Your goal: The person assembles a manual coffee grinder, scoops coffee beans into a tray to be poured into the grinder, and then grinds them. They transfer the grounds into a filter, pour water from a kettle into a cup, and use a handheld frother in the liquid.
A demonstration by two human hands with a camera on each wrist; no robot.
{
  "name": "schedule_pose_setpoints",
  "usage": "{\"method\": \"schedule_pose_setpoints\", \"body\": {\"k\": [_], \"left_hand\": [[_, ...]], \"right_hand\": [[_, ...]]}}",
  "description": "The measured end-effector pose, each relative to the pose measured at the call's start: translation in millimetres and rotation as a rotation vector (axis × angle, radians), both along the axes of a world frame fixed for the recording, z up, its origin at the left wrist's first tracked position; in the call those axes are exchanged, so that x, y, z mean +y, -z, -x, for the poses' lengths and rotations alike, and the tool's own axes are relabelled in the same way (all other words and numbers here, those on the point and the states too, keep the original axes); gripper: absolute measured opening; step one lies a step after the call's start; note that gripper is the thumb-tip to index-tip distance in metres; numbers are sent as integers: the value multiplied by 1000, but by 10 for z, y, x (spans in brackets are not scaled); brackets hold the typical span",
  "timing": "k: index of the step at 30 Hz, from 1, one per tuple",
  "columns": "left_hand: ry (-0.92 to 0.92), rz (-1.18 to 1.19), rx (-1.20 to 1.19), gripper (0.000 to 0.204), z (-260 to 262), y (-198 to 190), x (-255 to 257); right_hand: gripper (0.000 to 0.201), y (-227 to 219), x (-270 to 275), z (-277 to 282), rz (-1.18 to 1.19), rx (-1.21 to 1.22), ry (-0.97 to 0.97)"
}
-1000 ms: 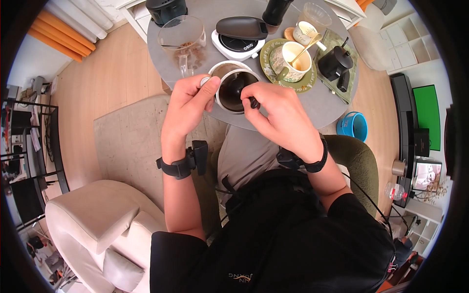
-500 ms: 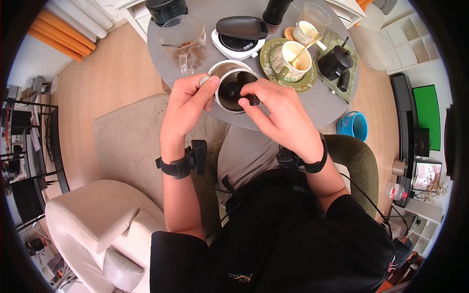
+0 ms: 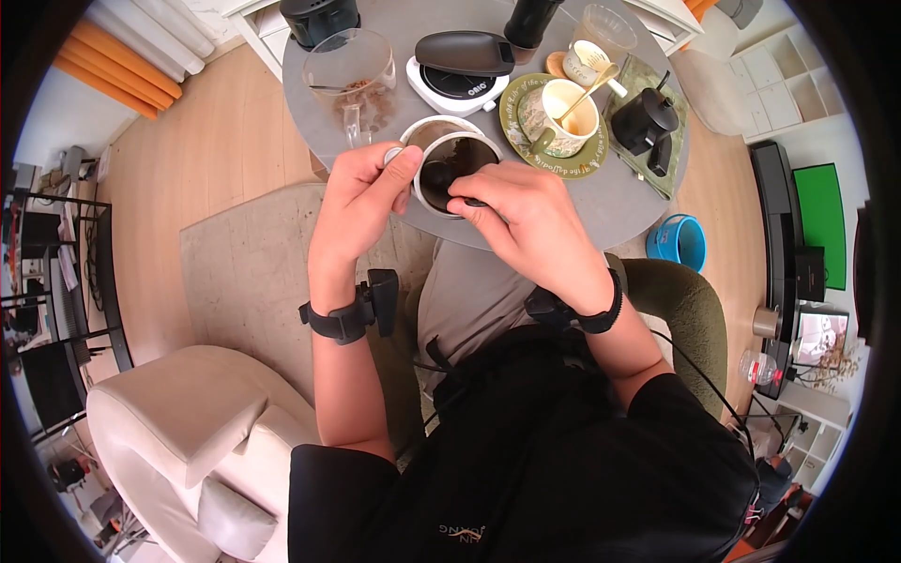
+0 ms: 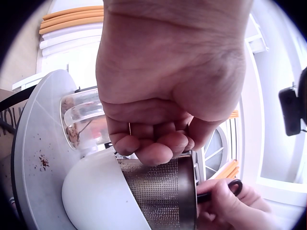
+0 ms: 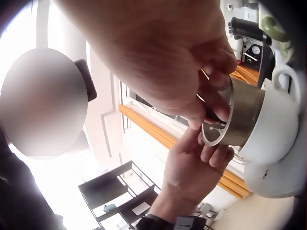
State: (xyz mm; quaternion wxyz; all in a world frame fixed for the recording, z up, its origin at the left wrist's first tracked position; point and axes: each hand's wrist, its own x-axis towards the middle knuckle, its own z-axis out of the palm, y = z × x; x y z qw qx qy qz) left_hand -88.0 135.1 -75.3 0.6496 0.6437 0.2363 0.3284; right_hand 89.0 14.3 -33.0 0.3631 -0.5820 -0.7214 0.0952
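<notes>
My left hand [image 3: 361, 202] grips the side of a metal mesh filter [image 4: 158, 196], which lies tilted in the mouth of a white cup [image 4: 98, 191]. In the right wrist view, the cup [image 5: 278, 127] has its handle on the far side from the hands. My right hand [image 3: 544, 220] pinches a thin black handle [image 4: 234, 188] at the filter's open end. Dark material lines the inside of the filter [image 3: 441, 178] in the head view; the tool's lower end is hidden.
Behind the filter stand a glass jug [image 3: 361, 70] with brown pieces and a white scale [image 3: 457, 89]. To the right are a patterned cup [image 3: 568, 131] on a green plate [image 3: 516, 94] and a black pot [image 3: 643, 122] on a cloth. A blue bin [image 3: 678, 242] stands beyond the table.
My right hand has shifted and turned slightly over the filter's right side, and less of the black handle shows. My left hand has stayed in place.
</notes>
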Motion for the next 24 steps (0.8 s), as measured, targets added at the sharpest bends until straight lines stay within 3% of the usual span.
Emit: {"method": "schedule_pose_setpoints", "body": {"k": [6, 12, 22, 24], "left_hand": [[-8, -3, 9, 40, -1, -4, -7], [-7, -4, 12, 40, 0, 9, 6], [-8, -3, 15, 40, -2, 6, 4], [-11, 0, 17, 40, -1, -8, -1]], "right_hand": [[8, -77, 0, -6, -83, 165, 87], [8, -15, -20, 47, -1, -24, 15], [9, -86, 3, -10, 3, 81, 71], [7, -20, 8, 5, -11, 12, 4]]}}
